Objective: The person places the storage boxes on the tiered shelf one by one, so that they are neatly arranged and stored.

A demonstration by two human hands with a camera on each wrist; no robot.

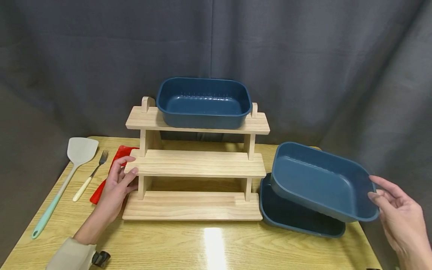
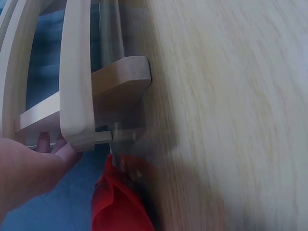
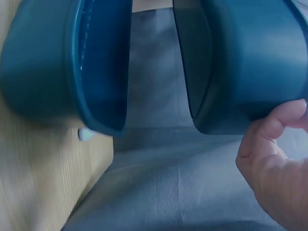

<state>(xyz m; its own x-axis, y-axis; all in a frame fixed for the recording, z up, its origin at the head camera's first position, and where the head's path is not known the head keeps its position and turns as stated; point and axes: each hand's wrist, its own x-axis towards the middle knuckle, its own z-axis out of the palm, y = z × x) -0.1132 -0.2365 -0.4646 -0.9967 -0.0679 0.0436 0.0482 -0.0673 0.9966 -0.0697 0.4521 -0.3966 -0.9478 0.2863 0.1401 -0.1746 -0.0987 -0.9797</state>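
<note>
Blue walls of the raised bin (image 1: 317,183) are pinched at the right end by the right grip (image 1: 399,210). With no support visible at the far end, a slipping pinch could drop it onto the lower bin (image 1: 303,224) on the bench (image 1: 162,247). The left grip (image 1: 114,185) grasps the left end of the middle shelf (image 1: 199,164). Caution: uneven pull there may shift the wooden stand (image 1: 189,206), causing the upper bin (image 1: 204,102) on its top tier to slide.
</note>
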